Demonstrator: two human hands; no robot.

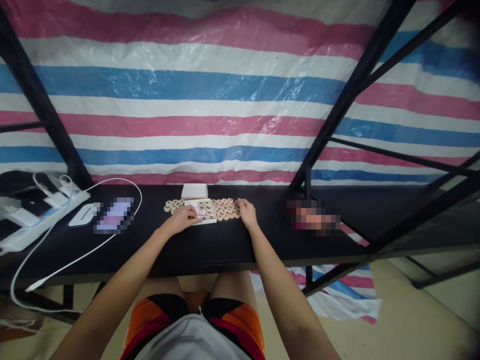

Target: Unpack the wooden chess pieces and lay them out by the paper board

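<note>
A shallow white box (211,220) lies in front of me with round Chinese chess pieces set in rows in its right part. My left hand (185,218) reaches over the box's near left side with its fingers bent together. What lies between those fingertips is too small to make out; something with a pink mark (201,213) shows beside them. To the right of the box lies a group of loose chess pieces (225,209) with red and dark characters. My right hand (247,213) rests at that group's right end, fingers and thumb apart, fingertips at the outermost pieces.
More pieces (173,205) lie left of the box, and a white lid-like box part (194,191) stands behind it. On the left are a blurred phone (114,216), a white cable (77,255) and a power strip (48,225). A blurred object (314,218) lies right, near black metal posts.
</note>
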